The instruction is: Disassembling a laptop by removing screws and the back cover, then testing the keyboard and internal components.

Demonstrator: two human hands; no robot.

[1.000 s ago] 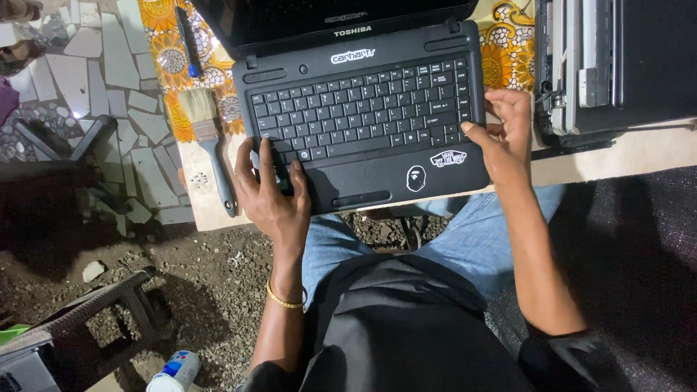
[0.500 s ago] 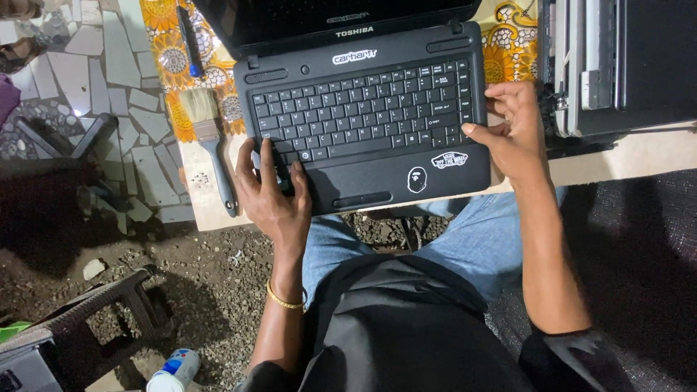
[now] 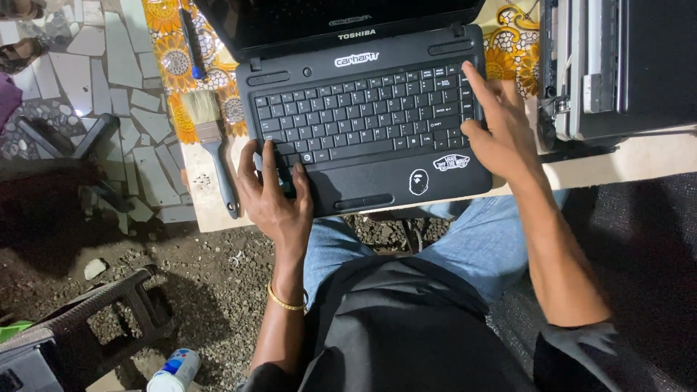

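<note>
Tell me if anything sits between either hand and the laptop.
Nothing visible does. The left hand lies flat on the laptop at its front left corner, fingers on the lower left keys. The right hand rests at the right edge, one finger stretched onto the upper right keys. The brush lies off to the left, apart from both.

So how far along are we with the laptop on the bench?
Done: the black laptop sits open on the bench, its keyboard fully keyed, screen dark. The paintbrush lies set aside to its left, untouched. In hand: the left hand rests on the front left corner of the palm rest, and the right hand reaches a finger to the keys at the right edge. Left: the screen shows no image yet.
</note>
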